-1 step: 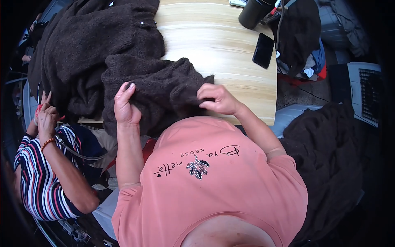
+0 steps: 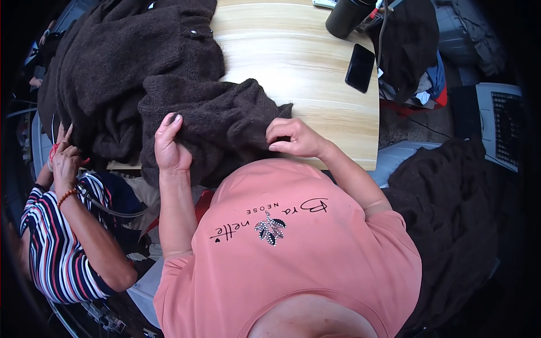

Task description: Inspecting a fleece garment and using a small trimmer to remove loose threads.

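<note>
A dark brown knitted garment (image 2: 211, 115) lies bunched at the near edge of the wooden table, partly hanging over it. My left hand (image 2: 172, 145) grips its left part, thumb on top and the other fingers hidden in or under the knit. At the garment's right end, my right hand (image 2: 296, 138) has its fingers curled and pinched on the fabric edge. A small corner of cloth sticks up just beyond those knuckles. Behind and to the left rises a large heap of the same brown knitwear (image 2: 129, 56), with a few small shiny bits on it.
The table (image 2: 276, 50) bears a black phone (image 2: 359, 69) and a dark cup (image 2: 346, 18) at the right. More brown knitwear (image 2: 439, 225) is piled at my right side. On the left, a co-worker in a striped top (image 2: 67, 242) has their hands at the heap's edge.
My right hand has shifted slightly left along the fabric edge. My left hand and the garment are almost unmoved.
</note>
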A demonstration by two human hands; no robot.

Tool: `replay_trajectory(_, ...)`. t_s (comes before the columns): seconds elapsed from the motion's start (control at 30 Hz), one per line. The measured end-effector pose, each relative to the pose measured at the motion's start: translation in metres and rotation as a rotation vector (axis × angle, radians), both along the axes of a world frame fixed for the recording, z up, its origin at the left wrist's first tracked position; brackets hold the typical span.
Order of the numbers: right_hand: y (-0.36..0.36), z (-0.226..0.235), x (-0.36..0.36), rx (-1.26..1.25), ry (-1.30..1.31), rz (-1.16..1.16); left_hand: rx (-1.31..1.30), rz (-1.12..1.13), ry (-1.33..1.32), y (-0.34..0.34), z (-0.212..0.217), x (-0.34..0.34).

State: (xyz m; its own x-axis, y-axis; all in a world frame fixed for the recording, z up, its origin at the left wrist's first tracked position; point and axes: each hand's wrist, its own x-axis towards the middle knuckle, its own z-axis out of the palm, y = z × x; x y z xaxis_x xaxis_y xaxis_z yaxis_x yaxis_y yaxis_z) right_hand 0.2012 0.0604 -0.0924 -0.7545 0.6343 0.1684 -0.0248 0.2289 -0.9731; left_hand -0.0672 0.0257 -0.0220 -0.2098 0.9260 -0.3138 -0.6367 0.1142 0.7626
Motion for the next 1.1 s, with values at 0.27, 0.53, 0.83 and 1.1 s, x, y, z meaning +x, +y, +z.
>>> replay_trajectory(0.27, 0.019, 0.001, -0.023, 0.416, -0.103, -0.593, 0.144, -0.155, -0.035, -0.015, 0.0, -0.013)
replay_trajectory(0.53, 0.026, -0.026, -0.029, 0.199, -0.091, -0.173, 0.166, -0.14, -0.105, -0.021, -0.003, -0.018)
replay_trajectory(0.83, 0.003, 0.07, 0.047, -0.314, 0.037, -0.247, 0.094, -0.14, -0.029, -0.013, 0.007, 0.001)
replay_trajectory(1.1, -0.005, 0.029, 0.046, 0.331, -0.3, -0.426, 0.032, -0.255, 0.047, 0.005, 0.02, 0.042)
